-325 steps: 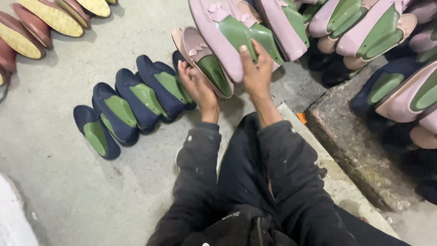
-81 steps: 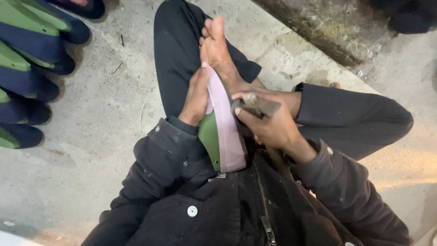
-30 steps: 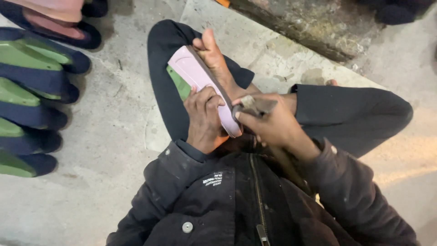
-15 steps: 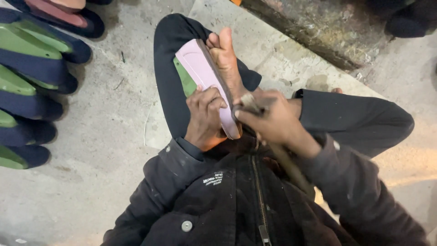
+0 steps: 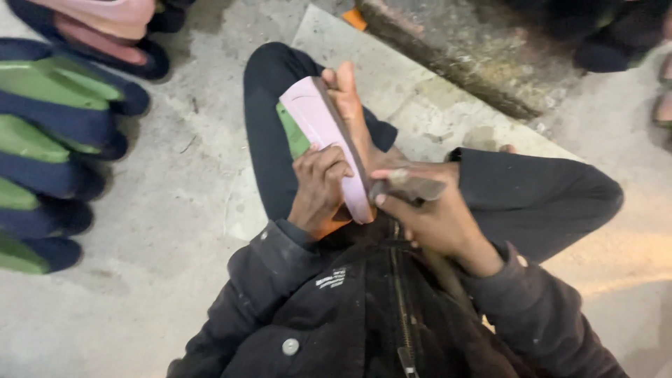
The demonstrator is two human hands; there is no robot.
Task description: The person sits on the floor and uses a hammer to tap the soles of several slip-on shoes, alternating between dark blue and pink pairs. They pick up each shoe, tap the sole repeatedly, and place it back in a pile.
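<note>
My left hand [image 5: 318,189] has its fingers [image 5: 334,166] curled over the edge of the pink sandal [image 5: 329,143], which stands on edge against my bare foot [image 5: 353,115]. My right hand [image 5: 427,213] is clenched round a small tool [image 5: 409,185], its tip meeting the sandal's near rim just beside my left fingers. I judge it best to press the sandal firmly to the foot and work along the rim, away from my knuckles. Dark slippers with green insoles [image 5: 52,133] lie well off past my left hand on the floor [image 5: 175,231].

Grey concrete floor [image 5: 175,231] bearing a row of navy-and-green slippers [image 5: 49,140] at left, a stone slab [image 5: 392,77] beyond.
</note>
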